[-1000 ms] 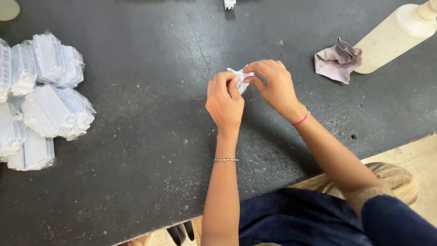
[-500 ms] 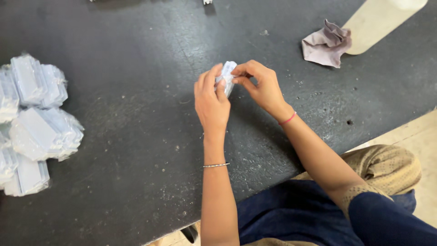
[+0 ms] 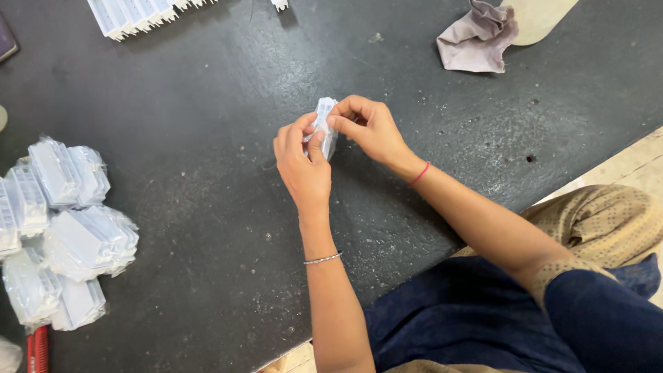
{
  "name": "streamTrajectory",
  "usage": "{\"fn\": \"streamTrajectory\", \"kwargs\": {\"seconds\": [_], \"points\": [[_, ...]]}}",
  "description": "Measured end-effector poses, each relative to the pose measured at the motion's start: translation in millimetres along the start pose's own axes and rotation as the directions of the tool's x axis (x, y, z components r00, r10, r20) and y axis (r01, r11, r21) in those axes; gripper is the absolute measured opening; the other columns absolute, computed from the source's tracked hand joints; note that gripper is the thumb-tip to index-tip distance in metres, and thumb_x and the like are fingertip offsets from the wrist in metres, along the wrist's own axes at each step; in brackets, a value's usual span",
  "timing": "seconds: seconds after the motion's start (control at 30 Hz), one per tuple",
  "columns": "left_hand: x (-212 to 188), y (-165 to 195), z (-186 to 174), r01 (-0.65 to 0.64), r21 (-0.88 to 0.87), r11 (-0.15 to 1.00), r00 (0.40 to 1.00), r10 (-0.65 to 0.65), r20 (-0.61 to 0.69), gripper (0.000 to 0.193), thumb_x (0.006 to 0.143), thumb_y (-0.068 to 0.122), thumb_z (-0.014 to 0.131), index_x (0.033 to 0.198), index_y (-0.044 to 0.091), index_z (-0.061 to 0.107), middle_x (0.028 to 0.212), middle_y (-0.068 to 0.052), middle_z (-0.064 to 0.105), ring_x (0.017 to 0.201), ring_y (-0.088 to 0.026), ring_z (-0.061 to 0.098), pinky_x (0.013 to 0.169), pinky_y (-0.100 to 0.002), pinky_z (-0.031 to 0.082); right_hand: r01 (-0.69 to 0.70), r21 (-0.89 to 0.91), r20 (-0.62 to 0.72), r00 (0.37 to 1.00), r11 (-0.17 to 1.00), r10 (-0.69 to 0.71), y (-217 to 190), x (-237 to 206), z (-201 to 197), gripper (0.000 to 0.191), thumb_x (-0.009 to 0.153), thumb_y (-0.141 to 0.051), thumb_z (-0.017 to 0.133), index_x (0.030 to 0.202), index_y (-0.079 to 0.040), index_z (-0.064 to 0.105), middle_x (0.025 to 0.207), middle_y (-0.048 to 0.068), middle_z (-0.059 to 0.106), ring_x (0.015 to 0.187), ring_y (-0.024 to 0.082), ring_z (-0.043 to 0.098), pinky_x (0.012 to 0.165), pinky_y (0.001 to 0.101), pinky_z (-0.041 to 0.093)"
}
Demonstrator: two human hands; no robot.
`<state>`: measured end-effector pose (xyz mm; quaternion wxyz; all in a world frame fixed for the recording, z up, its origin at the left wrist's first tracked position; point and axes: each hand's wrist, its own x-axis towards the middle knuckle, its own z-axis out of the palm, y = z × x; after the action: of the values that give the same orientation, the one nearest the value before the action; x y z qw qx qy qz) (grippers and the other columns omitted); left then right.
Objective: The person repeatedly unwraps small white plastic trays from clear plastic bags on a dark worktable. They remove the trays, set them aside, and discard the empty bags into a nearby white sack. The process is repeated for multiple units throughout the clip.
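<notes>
Over the middle of a dark table, both my hands hold one small white plastic part in a clear wrap. My left hand grips its lower end with thumb and fingers. My right hand pinches its upper end from the right. The part stands roughly upright between them, partly hidden by my fingers. A thin bracelet is on my left wrist and a red thread on my right wrist.
Several clear-wrapped white parts are piled at the left edge. A row of white parts lies at the top. A crumpled grey cloth and a pale bottle are top right. A red handle shows bottom left.
The small part has turned from lying flat between my fingers to standing upright. My view has dropped closer and shifted, so the bagged pile slid lower left.
</notes>
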<state>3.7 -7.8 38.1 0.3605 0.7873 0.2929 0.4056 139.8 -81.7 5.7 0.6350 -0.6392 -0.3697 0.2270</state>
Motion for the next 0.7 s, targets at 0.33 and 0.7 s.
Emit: {"fn": "streamTrajectory", "kwargs": {"seconds": [0.33, 0.7], "points": [[0, -8, 0, -0.083, -0.055, 0.995, 0.996, 0.082, -0.021, 0.024, 0.098, 0.007, 0.066, 0.121, 0.011, 0.069, 0.106, -0.004, 0.070, 0.101, -0.023, 0.063, 0.084, -0.036, 0.054, -0.099, 0.198, 0.213, 0.975, 0.975, 0.056, 7, -1, -5, 0.021, 0.102, -0.026, 0.066, 0.107, -0.006, 0.070, 0.094, -0.007, 0.066, 0.081, 0.003, 0.054, 0.073, 0.0215, 0.046], [0, -14, 2, 0.079, -0.310, 0.948, 0.982, -0.127, -0.140, 0.049, 0.097, 0.008, 0.072, 0.139, 0.006, 0.047, 0.100, -0.007, 0.073, 0.086, -0.015, 0.070, 0.079, -0.029, 0.058, 0.334, -0.334, -0.018, 0.933, 0.882, -0.360, -30, -22, 11, 0.016, 0.096, -0.013, 0.080, 0.106, -0.005, 0.070, 0.093, 0.005, 0.064, 0.075, 0.011, 0.063, 0.067, 0.0264, 0.051]]}}
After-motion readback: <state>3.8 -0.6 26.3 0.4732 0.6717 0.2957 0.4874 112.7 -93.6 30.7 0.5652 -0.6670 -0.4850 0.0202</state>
